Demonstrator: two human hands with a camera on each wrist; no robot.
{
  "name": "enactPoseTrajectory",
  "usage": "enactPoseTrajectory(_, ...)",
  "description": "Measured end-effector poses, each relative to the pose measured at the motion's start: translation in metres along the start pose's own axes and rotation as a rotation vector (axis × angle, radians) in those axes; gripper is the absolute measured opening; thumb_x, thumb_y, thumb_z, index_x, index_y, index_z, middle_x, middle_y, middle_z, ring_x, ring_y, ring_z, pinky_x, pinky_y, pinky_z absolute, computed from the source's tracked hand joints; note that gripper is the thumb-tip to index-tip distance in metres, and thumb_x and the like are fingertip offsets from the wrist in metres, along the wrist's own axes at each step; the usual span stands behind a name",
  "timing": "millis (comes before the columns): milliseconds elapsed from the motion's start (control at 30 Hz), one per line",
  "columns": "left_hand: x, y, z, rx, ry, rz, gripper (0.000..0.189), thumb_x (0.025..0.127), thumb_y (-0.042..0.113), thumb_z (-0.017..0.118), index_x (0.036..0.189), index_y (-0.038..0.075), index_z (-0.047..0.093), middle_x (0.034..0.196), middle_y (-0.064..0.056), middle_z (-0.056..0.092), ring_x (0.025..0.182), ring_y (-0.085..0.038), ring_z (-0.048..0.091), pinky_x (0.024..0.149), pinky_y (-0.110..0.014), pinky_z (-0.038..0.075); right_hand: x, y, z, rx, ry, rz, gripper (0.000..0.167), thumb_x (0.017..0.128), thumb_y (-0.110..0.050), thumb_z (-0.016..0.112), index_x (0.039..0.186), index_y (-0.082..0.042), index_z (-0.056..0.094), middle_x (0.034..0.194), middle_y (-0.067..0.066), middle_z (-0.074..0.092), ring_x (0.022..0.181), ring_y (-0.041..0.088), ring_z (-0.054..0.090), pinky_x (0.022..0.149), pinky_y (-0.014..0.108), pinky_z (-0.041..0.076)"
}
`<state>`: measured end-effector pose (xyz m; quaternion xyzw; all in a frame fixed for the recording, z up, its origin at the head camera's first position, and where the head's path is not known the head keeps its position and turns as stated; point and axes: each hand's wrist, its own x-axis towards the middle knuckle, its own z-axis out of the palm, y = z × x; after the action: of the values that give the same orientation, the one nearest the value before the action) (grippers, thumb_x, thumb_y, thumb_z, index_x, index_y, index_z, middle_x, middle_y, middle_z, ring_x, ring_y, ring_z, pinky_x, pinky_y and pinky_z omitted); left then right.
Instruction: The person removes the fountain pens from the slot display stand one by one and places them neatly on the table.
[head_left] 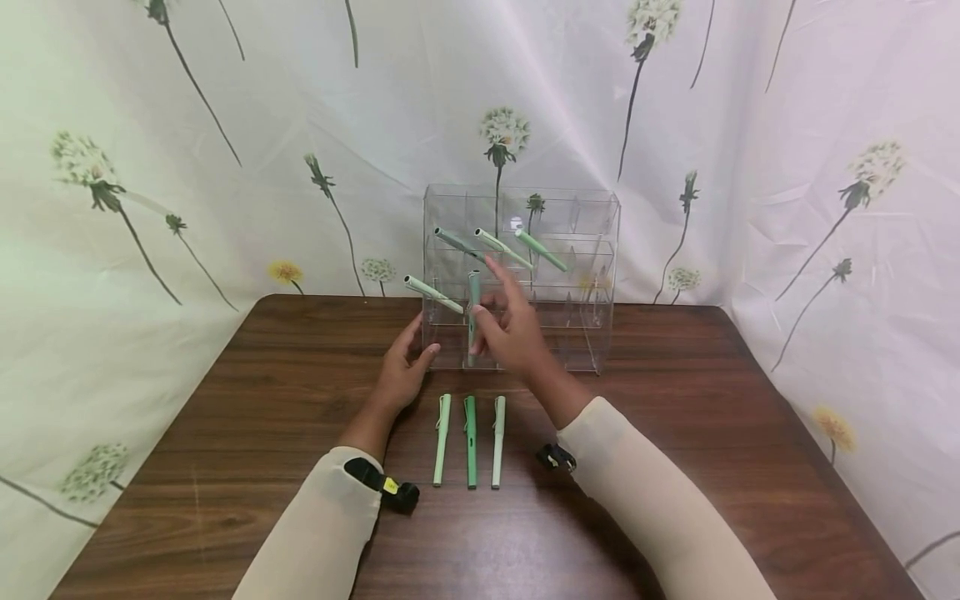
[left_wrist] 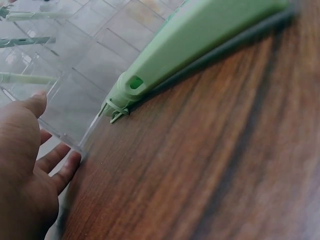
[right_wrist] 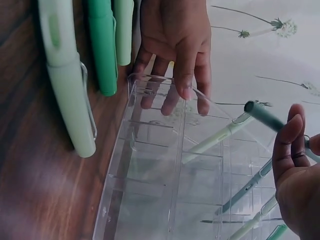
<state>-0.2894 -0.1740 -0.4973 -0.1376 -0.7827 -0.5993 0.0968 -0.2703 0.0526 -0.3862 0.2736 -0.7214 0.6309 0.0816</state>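
Grey-green pen [head_left: 474, 288] pinched by right hand [head_left: 516, 331] before clear organiser [head_left: 585, 354] | left hand [head_left: 401, 371] resting straight-fingered against organiser's side | could snag on hard-to-see organiser edges, then twist from so narrow a pinch

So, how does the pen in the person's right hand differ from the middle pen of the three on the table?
Colour: the held pen is a muted grey-green, while the middle pen is a vivid green.
Support: the held pen is pinched by the right hand, off the table; the middle pen lies flat on the table, untouched.
Both are slim, greenish pens.
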Motion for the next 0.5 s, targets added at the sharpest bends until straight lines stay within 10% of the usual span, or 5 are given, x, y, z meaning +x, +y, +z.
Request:
enactPoseTrajectory(233, -0.001, -0.001, 0.000, 0.008, -0.001, -0.014, 0.070, 0.113, 0.016, 0.062, 0.174, 0.014, 0.029, 0.172, -0.024, 0.042, 0.155, -0.046, 0.048, 0.121, -0.062, 0.044, -0.014, 0.000, -0.006, -0.024, 0.014, 0.020, 0.061, 0.113, -0.011, 0.057, 0.169, -0.026, 0.041, 0.110, 0.018, 0.067, 0.055, 0.041, 0.061, 0.053, 0.044, 0.059)
enactPoseTrajectory(500, 0.000, -0.004, 0.000, 0.014, 0.002, -0.002, 0.070, 0.113, 0.018, 0.063, 0.174, 0.017, 0.030, 0.170, -0.025, 0.045, 0.152, -0.045, 0.052, 0.114, -0.059, 0.051, -0.030, 0.005, -0.018, 0.059, 0.022, 0.112, 0.060, 0.109, -0.007, 0.062, 0.165, -0.017, 0.041, 0.101, 0.012, 0.068, 0.052, 0.023, 0.056, 0.059, 0.039, 0.058)
